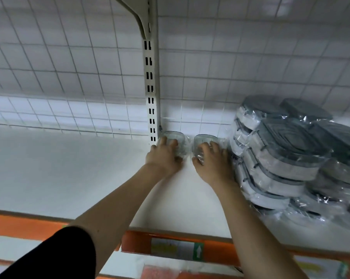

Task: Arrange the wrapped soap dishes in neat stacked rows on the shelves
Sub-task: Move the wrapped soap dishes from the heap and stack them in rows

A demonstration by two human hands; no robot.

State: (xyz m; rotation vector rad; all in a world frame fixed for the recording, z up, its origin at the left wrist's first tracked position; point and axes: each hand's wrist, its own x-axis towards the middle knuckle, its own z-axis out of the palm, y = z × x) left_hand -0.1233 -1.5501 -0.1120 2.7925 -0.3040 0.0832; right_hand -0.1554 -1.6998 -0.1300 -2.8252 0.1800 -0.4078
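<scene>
Two clear plastic-wrapped soap dishes stand side by side at the back of the white shelf (89, 174), close to the wire-grid back panel. My left hand (165, 156) grips the left dish (175, 137), fingers curled over its top. My right hand (210, 160) grips the right dish (204, 140) the same way, thumb on its near side. Just right of my right hand rise stacked rows of wrapped grey-and-white soap dishes (287, 156), several high.
A slotted metal upright (151, 87) with a bracket runs up the back panel, directly behind the left dish. An orange price rail (170, 246) with labels edges the shelf front. The shelf stretches bare and white to the left.
</scene>
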